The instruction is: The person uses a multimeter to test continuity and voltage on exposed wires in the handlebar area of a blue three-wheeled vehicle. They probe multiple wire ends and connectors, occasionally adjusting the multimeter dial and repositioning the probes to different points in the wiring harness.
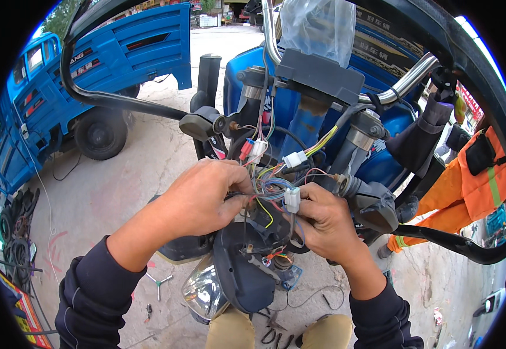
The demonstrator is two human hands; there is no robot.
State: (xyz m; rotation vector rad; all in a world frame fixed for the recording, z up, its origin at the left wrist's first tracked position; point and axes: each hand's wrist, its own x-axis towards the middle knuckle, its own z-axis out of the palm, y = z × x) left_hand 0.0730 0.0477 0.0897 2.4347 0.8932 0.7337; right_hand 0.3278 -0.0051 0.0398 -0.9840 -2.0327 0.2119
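Note:
A tangle of coloured wires (270, 185) hangs at the front of a blue motor vehicle, between its two fork tubes. My left hand (203, 192) closes on the wires from the left, thumb and fingers pinched together. From the right, my right hand (325, 220) is closed on wires beside a white plug connector (292, 199); its fingertips are partly hidden. Above lie another white connector (295, 159) with yellow and green wires, and a red connector (245, 149). Below the hands, a black headlight housing (242, 270) with a clear lens (205, 289) hangs tilted.
Turn signals (376, 206) and a black tubular frame (125, 102) surround the work. A person in orange trousers (439, 203) stands at the right. A three-armed wrench (159, 282) lies on the concrete. A blue cargo truck (90, 64) stands at the left.

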